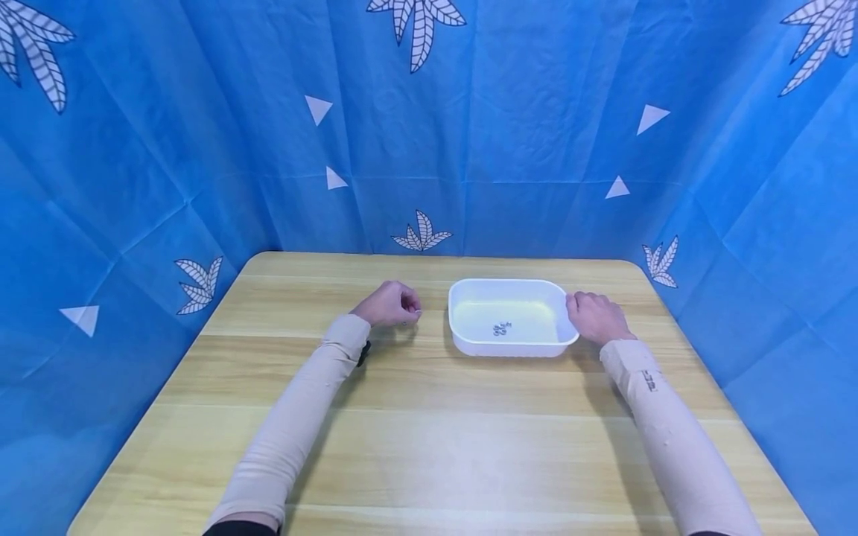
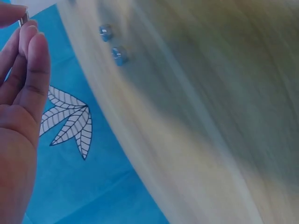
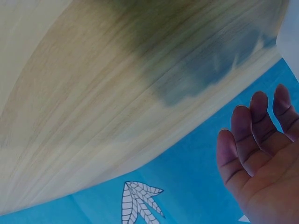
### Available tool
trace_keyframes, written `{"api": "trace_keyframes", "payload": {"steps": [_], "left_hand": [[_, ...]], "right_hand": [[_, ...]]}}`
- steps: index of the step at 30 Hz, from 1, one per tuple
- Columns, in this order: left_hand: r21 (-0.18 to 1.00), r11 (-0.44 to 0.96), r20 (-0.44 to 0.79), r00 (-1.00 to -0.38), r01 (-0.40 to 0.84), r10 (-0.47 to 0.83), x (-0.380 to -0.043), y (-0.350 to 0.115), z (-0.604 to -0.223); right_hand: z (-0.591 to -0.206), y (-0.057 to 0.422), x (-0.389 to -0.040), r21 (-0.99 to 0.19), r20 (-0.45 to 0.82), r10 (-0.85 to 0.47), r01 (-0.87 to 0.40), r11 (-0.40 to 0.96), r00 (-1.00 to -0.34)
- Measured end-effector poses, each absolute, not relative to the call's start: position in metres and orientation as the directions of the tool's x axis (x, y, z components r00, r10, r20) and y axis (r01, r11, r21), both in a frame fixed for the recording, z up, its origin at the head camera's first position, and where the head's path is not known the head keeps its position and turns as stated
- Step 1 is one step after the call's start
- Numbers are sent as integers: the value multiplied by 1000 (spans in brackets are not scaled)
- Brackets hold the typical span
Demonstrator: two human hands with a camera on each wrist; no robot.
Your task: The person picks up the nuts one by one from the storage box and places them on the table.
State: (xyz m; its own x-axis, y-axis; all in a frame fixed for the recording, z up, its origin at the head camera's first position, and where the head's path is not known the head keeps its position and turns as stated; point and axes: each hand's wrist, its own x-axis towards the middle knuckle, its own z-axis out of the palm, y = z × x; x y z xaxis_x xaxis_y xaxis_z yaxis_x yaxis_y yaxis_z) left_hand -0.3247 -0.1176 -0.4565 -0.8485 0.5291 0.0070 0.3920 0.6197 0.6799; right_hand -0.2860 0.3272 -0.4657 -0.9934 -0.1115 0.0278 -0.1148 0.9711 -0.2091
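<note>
My left hand (image 1: 390,304) is left of the white plastic tray (image 1: 512,348), above the table. Its thumb and fingertips pinch a small metal nut (image 2: 24,18), mostly hidden by the fingers. On the table below lie two more shiny nuts, one nut (image 2: 106,32) just beside the other nut (image 2: 119,56). Several small metal nuts (image 1: 500,329) sit together on the tray's floor. At the tray's right end, my right hand (image 1: 596,316) holds the rim. The fingers (image 3: 240,123) show loosely bent in the right wrist view, where the thumb is out of frame.
A light wood-grain table (image 1: 429,439) carries everything. Blue cloth (image 1: 536,149) with white leaf and triangle prints hangs behind it and along both sides.
</note>
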Motion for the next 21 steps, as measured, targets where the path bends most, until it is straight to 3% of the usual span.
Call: {"api": "trace_keyframes", "payload": {"steps": [21], "left_hand": [[458,760,-82,-829,461,553,-339,-109,-476]], "right_hand": [[-469,330,-289,-231,37,-105,-110,967,-994]]}}
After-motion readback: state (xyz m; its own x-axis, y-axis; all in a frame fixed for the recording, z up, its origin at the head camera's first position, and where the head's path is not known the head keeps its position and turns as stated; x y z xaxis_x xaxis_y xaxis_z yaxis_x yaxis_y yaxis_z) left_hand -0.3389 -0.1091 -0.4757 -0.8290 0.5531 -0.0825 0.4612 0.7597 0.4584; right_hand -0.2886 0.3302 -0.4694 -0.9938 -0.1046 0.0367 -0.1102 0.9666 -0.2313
